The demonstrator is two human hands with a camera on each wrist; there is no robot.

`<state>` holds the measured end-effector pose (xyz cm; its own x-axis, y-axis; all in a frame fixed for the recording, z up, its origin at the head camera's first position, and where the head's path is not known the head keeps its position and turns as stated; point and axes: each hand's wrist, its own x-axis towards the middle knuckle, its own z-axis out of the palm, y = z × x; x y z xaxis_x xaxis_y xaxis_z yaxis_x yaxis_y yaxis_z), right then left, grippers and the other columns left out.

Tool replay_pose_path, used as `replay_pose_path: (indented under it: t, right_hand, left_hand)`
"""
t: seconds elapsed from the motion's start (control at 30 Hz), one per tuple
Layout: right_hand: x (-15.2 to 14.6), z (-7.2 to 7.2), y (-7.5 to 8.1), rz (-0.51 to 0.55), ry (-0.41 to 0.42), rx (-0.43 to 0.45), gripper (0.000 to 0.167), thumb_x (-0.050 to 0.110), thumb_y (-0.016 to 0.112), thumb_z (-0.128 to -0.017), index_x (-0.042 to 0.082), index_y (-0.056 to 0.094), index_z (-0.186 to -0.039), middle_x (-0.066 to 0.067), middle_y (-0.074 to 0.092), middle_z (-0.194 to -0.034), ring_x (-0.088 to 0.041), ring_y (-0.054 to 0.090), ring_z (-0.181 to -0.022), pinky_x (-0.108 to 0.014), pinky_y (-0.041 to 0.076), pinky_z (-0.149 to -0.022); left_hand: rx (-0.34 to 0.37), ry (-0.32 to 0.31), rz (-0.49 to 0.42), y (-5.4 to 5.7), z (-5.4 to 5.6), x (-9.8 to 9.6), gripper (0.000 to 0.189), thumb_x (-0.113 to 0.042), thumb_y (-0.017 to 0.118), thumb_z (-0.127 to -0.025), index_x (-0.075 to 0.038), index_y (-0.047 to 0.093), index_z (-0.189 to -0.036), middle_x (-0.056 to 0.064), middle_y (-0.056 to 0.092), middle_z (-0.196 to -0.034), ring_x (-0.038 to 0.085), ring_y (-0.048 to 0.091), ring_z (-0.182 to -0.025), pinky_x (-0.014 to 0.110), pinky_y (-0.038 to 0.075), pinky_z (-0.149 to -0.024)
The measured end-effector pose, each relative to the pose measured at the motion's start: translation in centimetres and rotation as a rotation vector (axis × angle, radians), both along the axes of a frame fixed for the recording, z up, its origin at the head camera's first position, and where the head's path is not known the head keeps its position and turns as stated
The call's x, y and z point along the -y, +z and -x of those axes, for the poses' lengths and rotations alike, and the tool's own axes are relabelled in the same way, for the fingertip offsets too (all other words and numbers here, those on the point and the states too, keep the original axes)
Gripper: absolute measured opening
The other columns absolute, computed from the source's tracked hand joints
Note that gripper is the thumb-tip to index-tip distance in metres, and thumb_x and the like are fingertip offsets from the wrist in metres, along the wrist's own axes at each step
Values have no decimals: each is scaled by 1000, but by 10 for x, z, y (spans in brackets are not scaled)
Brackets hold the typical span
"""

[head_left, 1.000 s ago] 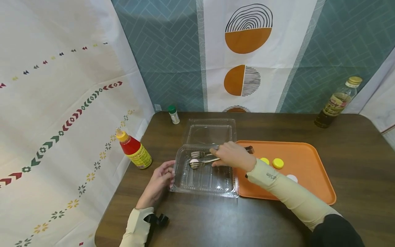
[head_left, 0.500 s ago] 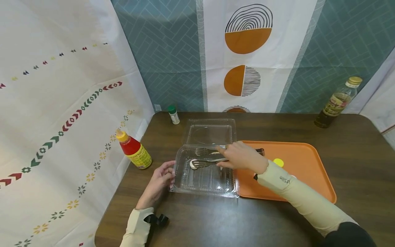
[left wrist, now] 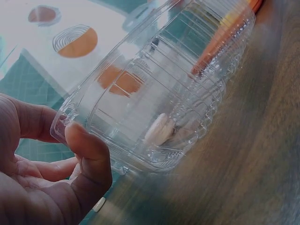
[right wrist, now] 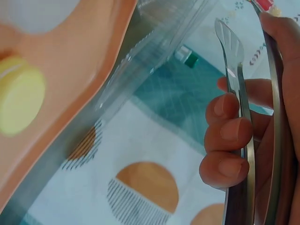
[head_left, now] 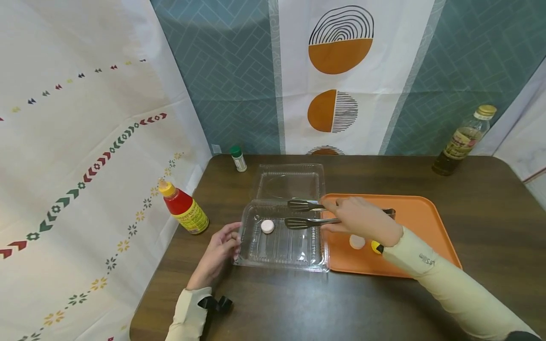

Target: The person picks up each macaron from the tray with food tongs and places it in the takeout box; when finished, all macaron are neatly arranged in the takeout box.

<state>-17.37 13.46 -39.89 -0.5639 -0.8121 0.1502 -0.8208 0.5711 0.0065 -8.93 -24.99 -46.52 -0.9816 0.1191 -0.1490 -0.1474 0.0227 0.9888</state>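
Observation:
My left hand (head_left: 222, 248) pinches the left rim of a clear plastic clamshell container (head_left: 283, 253) between thumb and fingers, as the left wrist view shows closely. One white macaron (head_left: 267, 226) lies inside, towards the container's left side. My right hand (head_left: 360, 219) grips metal tongs (head_left: 300, 223) with slotted ends, fingers wrapped on one arm and thumb on the other. The tong ends stand apart over the container's right half, to the right of the macaron, with nothing between them. Below the right hand, a white macaron (head_left: 357, 242) and a yellow macaron (right wrist: 21, 101) lie on the orange tray (head_left: 420, 222).
The container's lid (head_left: 290, 182) is folded back behind it. A red and yellow sauce bottle (head_left: 186, 209) stands at the left, a green-capped shaker (head_left: 238, 159) at the back left, an oil bottle (head_left: 460, 142) at the back right. Fabric hangs behind the table.
The tongs have opened and let go of the white macaron in the container. My right hand has moved right with them, over the tray. The left hand has stayed on the rim.

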Motion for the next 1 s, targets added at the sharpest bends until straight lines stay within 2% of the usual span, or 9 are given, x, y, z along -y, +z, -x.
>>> replay_pose_path:
  t: [0.17, 0.23, 0.4, 0.6, 0.67, 0.8, 0.9, 1.0]
  right_hand:
    - [-18, -5, 2, 7, -29, 7, 62, 41, 76, -90, 2, 56, -133, 6, 29, -54, -8, 21, -39, -21, 23, -42]
    - [-25, -7, 2, 22, -44, 23, 60, 38, 76, -90, 1, 56, -132, 5, 30, -52, -7, 21, -39, -21, 24, -41]
    - [-43, -9, 2, 24, -111, 45, 60, 43, 76, -89, 0, 59, -128, 0, 45, -59, -7, 26, -38, -22, 28, -40]
    - [-65, -13, 5, 35, -196, 108, 62, 46, 75, -89, 3, 59, -131, -6, 58, -74, -7, 35, -40, -24, 41, -43]
    - [-72, -15, 6, 34, -226, 130, 63, 46, 75, -88, 4, 59, -133, -5, 57, -75, -7, 36, -41, -25, 41, -44]
    - [-86, -18, 5, 27, -266, 131, 66, 48, 75, -88, 7, 58, -136, 1, 48, -66, -8, 35, -42, -26, 34, -43]
    - [-96, -22, 1, 24, -279, 116, 66, 49, 74, -88, 8, 56, -137, 5, 40, -62, -8, 33, -43, -27, 31, -44]
    - [-107, -25, -4, 28, -296, 111, 64, 50, 73, -88, 8, 59, -135, 6, 41, -62, -8, 33, -44, -27, 31, -45]
  left_hand:
    - [2, 2, 3, 0, 0, 0, 50, 9, 46, -94, 11, 39, -143, 14, 52, -91, 15, 50, -67, 24, 45, -55]
    - [-1, 3, 6, -1, 0, 1, 49, 9, 46, -94, 11, 40, -143, 13, 52, -91, 15, 50, -66, 24, 45, -55]
    - [-3, 8, 13, 0, 0, 2, 49, 9, 47, -95, 11, 39, -143, 15, 53, -93, 15, 50, -66, 24, 45, -55]
    - [-1, 1, 12, 1, 4, 5, 49, 8, 47, -96, 11, 38, -144, 16, 53, -95, 15, 51, -68, 23, 46, -56]
    - [-6, -4, 9, 0, 6, 5, 49, 8, 47, -96, 12, 38, -144, 16, 53, -95, 15, 51, -68, 23, 46, -56]
    - [-14, -9, 0, -1, 7, 3, 49, 7, 47, -95, 12, 38, -143, 16, 53, -94, 14, 51, -68, 23, 46, -55]
    - [-7, -9, -4, -2, 5, 3, 49, 8, 48, -95, 12, 38, -143, 15, 54, -94, 14, 51, -67, 23, 47, -54]
    - [5, -6, -3, -3, 3, 3, 50, 9, 48, -95, 13, 37, -144, 15, 54, -94, 14, 51, -67, 23, 47, -54]
